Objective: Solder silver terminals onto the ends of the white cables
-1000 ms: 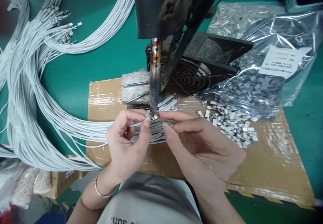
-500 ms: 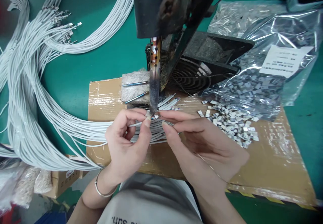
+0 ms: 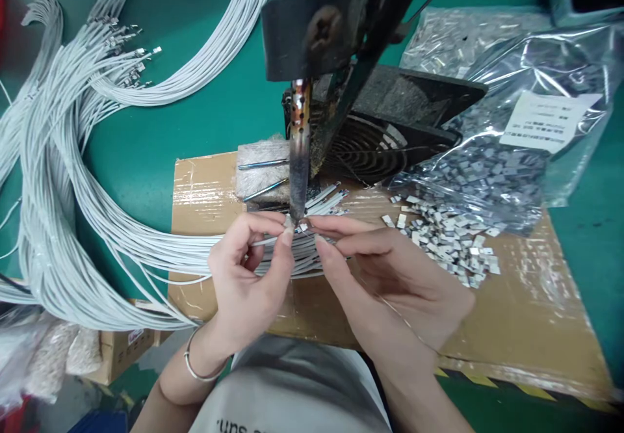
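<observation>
My left hand (image 3: 248,277) pinches the end of a thin white wire (image 3: 266,242) between thumb and forefinger, right under the tip of a fixed soldering iron (image 3: 299,153). My right hand (image 3: 390,277) meets it from the right, its thumb and forefinger pinched on a small metal piece (image 3: 302,227) at the iron's tip. Both hands hover over a bundle of white wires (image 3: 160,251) lying on a taped cardboard sheet (image 3: 526,316).
A loose heap of small metal pieces (image 3: 453,241) spills from a clear plastic bag (image 3: 507,160) on the right. A black fan (image 3: 370,147) sits behind the iron. Large loops of white wire (image 3: 53,179) cover the green table (image 3: 195,121) on the left.
The view has shifted slightly downward and right. Both hands stay pinched at the iron's tip with hardly any movement.
</observation>
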The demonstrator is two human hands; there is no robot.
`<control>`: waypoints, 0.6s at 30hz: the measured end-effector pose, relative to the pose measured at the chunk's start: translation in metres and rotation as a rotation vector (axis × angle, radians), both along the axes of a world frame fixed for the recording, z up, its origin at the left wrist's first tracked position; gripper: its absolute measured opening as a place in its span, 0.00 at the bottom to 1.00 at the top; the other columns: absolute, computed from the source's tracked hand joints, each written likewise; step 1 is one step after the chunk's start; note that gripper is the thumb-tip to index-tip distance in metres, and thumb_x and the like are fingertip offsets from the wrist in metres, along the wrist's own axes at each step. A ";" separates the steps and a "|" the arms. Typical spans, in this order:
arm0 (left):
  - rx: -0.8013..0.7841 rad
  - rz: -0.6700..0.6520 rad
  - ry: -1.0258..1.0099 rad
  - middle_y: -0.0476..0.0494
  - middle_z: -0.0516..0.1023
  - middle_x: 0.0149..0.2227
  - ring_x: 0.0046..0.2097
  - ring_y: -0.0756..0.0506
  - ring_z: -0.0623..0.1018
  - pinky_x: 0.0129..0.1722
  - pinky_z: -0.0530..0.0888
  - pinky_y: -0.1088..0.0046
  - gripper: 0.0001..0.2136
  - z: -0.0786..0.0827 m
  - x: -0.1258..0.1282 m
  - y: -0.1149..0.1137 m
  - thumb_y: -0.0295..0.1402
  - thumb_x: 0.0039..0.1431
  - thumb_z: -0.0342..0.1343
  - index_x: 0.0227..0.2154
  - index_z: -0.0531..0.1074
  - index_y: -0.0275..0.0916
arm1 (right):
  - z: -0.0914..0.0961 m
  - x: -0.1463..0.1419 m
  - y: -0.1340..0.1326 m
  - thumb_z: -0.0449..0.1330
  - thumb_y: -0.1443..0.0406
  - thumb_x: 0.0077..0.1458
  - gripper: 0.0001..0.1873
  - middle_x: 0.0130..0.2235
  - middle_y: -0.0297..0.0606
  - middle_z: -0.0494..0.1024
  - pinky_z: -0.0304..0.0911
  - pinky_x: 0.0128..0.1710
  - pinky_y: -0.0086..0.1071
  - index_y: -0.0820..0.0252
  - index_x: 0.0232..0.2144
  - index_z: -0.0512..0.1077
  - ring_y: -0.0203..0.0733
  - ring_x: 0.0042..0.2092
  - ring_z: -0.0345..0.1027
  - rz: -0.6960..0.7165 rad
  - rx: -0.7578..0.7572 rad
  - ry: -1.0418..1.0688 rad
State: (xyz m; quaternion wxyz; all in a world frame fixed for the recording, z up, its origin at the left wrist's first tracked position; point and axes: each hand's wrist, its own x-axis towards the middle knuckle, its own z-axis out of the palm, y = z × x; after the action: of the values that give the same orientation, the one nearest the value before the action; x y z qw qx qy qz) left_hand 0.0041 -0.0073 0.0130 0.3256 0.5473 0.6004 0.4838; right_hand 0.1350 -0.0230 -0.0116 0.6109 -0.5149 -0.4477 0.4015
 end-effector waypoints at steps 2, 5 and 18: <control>0.007 -0.008 -0.002 0.46 0.85 0.36 0.31 0.51 0.78 0.22 0.64 0.80 0.06 0.000 -0.001 -0.001 0.23 0.62 0.66 0.33 0.78 0.40 | 0.000 0.000 0.000 0.68 0.78 0.60 0.12 0.46 0.33 0.89 0.79 0.47 0.30 0.55 0.34 0.78 0.40 0.47 0.86 -0.002 0.007 -0.007; 0.017 -0.022 -0.008 0.46 0.85 0.36 0.34 0.50 0.80 0.23 0.66 0.80 0.07 -0.001 -0.002 -0.001 0.22 0.63 0.66 0.33 0.78 0.40 | 0.001 -0.001 0.001 0.69 0.78 0.60 0.13 0.45 0.32 0.89 0.79 0.47 0.28 0.55 0.34 0.79 0.38 0.46 0.86 -0.008 0.026 -0.020; 0.037 -0.022 -0.016 0.45 0.85 0.37 0.38 0.49 0.81 0.26 0.69 0.81 0.07 -0.004 -0.003 -0.001 0.22 0.63 0.66 0.34 0.78 0.40 | 0.001 -0.001 0.002 0.70 0.76 0.60 0.11 0.44 0.34 0.90 0.80 0.43 0.30 0.54 0.34 0.80 0.40 0.43 0.86 -0.027 0.047 -0.050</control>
State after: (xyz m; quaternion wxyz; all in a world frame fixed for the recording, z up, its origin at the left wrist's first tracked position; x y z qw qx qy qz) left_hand 0.0014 -0.0085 0.0092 0.3254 0.5562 0.5824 0.4955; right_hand 0.1337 -0.0210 -0.0107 0.6170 -0.5163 -0.4649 0.3696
